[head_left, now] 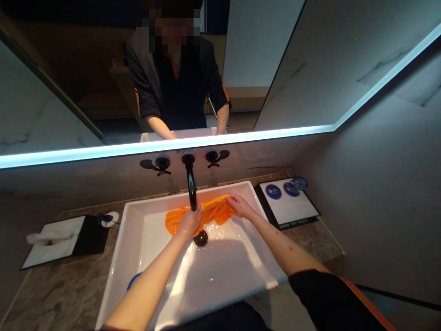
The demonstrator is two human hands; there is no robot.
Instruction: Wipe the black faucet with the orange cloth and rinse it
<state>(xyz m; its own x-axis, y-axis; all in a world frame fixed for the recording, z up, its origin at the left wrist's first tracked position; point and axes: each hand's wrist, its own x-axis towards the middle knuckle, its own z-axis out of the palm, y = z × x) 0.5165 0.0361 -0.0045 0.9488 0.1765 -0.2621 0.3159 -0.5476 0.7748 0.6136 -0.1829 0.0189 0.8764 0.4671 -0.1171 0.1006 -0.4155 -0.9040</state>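
An orange cloth (215, 212) lies stretched across the back of a white rectangular sink (220, 271), under a black wall-mounted spout (191, 186). My left hand (189, 224) grips the cloth near its middle, just above the dark drain (200, 238). My right hand (240, 205) holds the cloth's right end near the sink's back rim. The basin floor around the drain looks wet.
Two black tap handles (161, 165) (214, 157) flank the spout below a lit mirror (172, 69) that reflects me. A tissue tray (55, 239) sits left on the marble counter, a tray with blue coasters (287, 202) right. Something blue (133, 279) shows at the sink's left edge.
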